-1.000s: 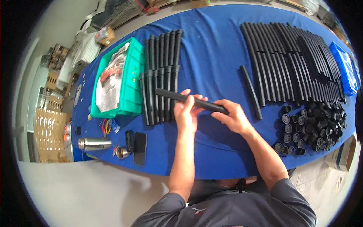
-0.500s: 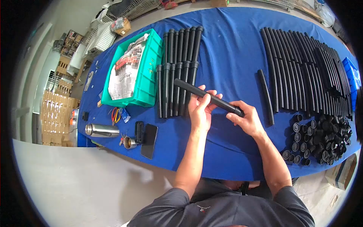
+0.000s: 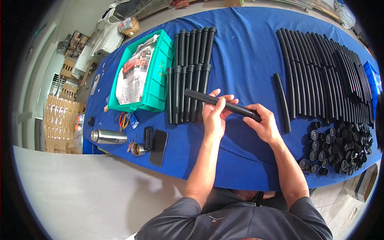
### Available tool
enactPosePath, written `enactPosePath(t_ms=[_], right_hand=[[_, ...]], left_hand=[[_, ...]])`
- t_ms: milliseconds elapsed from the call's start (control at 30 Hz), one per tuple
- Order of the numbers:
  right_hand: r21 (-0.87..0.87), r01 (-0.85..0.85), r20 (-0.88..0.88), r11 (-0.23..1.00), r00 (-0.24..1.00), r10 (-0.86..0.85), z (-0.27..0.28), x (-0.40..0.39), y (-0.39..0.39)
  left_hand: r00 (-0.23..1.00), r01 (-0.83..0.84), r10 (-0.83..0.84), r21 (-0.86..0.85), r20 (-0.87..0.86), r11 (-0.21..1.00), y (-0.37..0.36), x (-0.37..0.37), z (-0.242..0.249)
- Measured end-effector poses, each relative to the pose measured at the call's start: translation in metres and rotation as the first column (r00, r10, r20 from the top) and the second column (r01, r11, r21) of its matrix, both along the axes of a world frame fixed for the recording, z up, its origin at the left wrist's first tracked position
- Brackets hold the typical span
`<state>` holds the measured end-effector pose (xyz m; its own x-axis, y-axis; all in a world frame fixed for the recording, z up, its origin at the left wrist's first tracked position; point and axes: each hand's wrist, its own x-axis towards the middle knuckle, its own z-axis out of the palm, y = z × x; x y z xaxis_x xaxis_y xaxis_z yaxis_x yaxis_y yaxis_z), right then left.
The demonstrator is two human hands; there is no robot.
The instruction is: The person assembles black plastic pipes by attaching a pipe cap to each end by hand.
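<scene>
A black tube (image 3: pixel 200 97) is held slanting over the blue cloth, its left end higher than its right. Around its middle, my left hand (image 3: pixel 216 114) has the thumb on top and the fingers beyond it. My right hand (image 3: pixel 262 122) grips the right end, where a black cap partly shows between thumb and fingers. Left of my hands lie two rows of capped black tubes (image 3: pixel 192 90). To the right is one single tube (image 3: pixel 282 102), beside many tubes in rows (image 3: pixel 308 76). Below those is a heap of black caps (image 3: pixel 344 146).
A green crate (image 3: pixel 154 80) with newspaper (image 3: pixel 134 76) in it stands at the left on the blue cloth (image 3: pixel 244 48). Nearer are a steel flask (image 3: pixel 109 137), a metal cup (image 3: pixel 138 150), a phone (image 3: pixel 159 148), a black case and scissors. A blue bin (image 3: pixel 373 80) is at far right.
Both hands have shifted slightly right with the tube, whose left end has dropped a little. The right fingers are wrapped a bit differently around the capped end.
</scene>
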<state>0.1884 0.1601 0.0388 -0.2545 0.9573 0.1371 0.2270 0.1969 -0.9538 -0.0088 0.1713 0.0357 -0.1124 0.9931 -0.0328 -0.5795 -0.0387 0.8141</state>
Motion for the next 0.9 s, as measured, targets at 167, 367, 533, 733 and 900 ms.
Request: enactPosePath(t_ms=[167, 367, 533, 733, 900], right_hand=[[-0.243, -0.02, -0.113, 0.97, 0.994, -0.008, 0.009, 0.001, 0.001], [0.405, 0.1, 0.065, 0.909, 0.988, -0.138, -0.005, -0.004, 0.002], [-0.19, -0.023, -0.286, 0.981, 0.958, -0.033, -0.005, -0.002, 0.002], [-0.236, -0.045, -0.422, 0.971, 0.904, -0.061, -0.008, -0.001, 0.001], [-0.231, -0.126, -0.357, 0.965, 0.933, 0.036, -0.01, 0.0, 0.003]], left_hand=[[1.0, 0.013, -0.014, 0.038, 0.022, 0.999, 0.0, -0.003, -0.001], [1.0, 0.011, -0.011, -0.005, -0.028, 1.0, 0.001, -0.002, -0.002], [0.999, 0.039, -0.04, 0.053, 0.021, 0.998, 0.0, -0.003, -0.002], [0.634, -0.592, 0.749, 0.5, -0.196, 0.632, -0.001, -0.021, 0.041], [-0.105, 0.287, 0.543, 0.498, -0.833, 0.818, -0.025, -0.02, 0.095]])
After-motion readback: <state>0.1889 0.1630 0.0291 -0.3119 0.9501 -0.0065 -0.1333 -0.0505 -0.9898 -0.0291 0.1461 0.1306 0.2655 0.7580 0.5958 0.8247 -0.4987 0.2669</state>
